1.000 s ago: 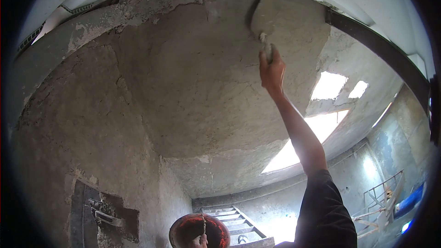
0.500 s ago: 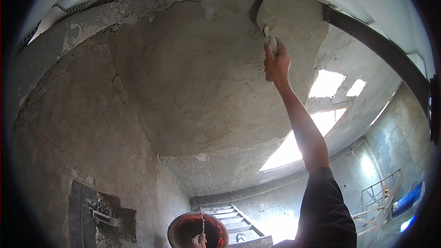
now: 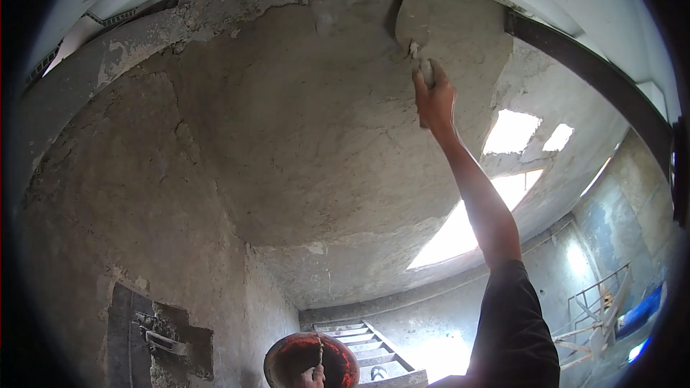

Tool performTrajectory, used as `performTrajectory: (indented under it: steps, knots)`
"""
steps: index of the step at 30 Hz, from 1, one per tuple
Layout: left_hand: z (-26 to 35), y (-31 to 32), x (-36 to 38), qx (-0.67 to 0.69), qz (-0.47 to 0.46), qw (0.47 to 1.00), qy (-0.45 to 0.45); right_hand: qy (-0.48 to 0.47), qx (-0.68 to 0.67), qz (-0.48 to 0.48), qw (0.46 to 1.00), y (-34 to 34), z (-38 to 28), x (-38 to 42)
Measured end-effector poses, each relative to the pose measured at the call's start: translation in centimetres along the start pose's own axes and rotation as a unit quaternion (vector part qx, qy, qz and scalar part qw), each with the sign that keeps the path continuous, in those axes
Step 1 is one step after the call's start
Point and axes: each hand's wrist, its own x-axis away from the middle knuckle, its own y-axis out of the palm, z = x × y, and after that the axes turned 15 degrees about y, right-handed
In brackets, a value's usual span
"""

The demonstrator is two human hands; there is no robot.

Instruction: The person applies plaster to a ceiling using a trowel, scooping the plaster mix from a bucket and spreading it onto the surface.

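Observation:
My right hand [image 3: 435, 100] reaches up, its fingers wrapped round the grip of a plasterer's trowel [image 3: 435, 14]. The broad, mortar-coloured blade lies close over the damp grey plaster [image 3: 309, 115] near the top edge, with a dark shadow along its left side. At the bottom, my left hand [image 3: 310, 378] is closed at a round, red-and-black mortar pan [image 3: 347, 361]. Its fingers are at a thin pale ridge that runs across the pan. The lower part of the pan and most of that hand are cut off by the frame.
A ladder [image 3: 374, 350] stands behind the pan. A dark metal beam [image 3: 596, 65] curves across the upper right. Bright openings [image 3: 512, 131] break the wall beside my forearm. A recess with a metal bracket [image 3: 165, 343] is at lower left, and a metal frame [image 3: 593, 309] stands far right.
The trowel blade has slid slightly to the left over the plaster, while my right forearm has shifted a little to the right. The pan has moved slightly right.

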Motion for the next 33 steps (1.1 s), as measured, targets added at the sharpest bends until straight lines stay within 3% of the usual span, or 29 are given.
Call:
performTrajectory:
  steps: [3, 5, 6, 8, 12, 14, 18, 21, 23, 27, 30, 32, 33]
  knots:
    - [2.1, -0.8, -0.2, 0.024, 0.004, 1.000, -0.015, -0.071, 0.008, 0.049, 0.996, 1.6, 1.1, -1.2]
    - [1.6, -0.4, -0.2, 0.039, 0.005, 0.999, 0.006, -0.119, 0.097, -0.049, 0.987, 2.9, 0.9, -0.4]
    - [1.5, -0.3, -0.2, 0.038, 0.003, 0.999, 0.006, -0.118, 0.098, -0.048, 0.987, 3.2, 0.8, 0.2]
    - [1.4, -0.4, -0.2, 0.031, 0.006, 0.999, 0.008, -0.194, 0.073, -0.147, 0.967, 3.1, 0.1, 1.6]
    - [1.0, -0.4, 0.0, 0.024, 0.015, 1.000, 0.011, -0.112, 0.057, -0.115, 0.985, 1.9, 0.5, 2.1]
    - [0.5, -0.3, 0.1, 0.017, 0.011, 1.000, 0.015, -0.069, 0.004, 0.009, 0.998, 1.8, 1.3, 1.2]
    - [-0.3, -0.2, 0.2, 0.007, 0.018, 1.000, 0.016, 0.019, -0.032, 0.024, 0.999, 1.4, 0.5, 0.5]
    - [-1.2, 0.1, 0.3, -0.008, 0.022, 0.999, 0.030, 0.012, 0.004, 0.016, 1.000, 3.1, 1.3, 0.6]
    - [0.2, -0.4, 0.3, 0.010, 0.011, 1.000, 0.011, -0.104, 0.042, -0.099, 0.989, 3.6, 1.4, 1.6]
    - [-0.1, -0.1, 0.2, 0.023, 0.032, 0.998, 0.039, -0.007, 0.020, -0.172, 0.985, 1.8, -0.6, 2.7]
    - [0.2, -0.2, 0.0, 0.014, 0.011, 0.999, 0.033, 0.005, 0.000, -0.095, 0.995, 0.6, 0.3, 1.6]
    - [0.1, 0.0, 0.0, 0.010, 0.025, 0.999, 0.037, -0.073, -0.006, 0.037, 0.997, 1.0, 1.7, 0.0]
    - [0.0, 0.0, 0.1, 0.009, 0.024, 0.999, 0.038, -0.073, -0.006, 0.037, 0.997, 1.3, 2.3, -0.7]
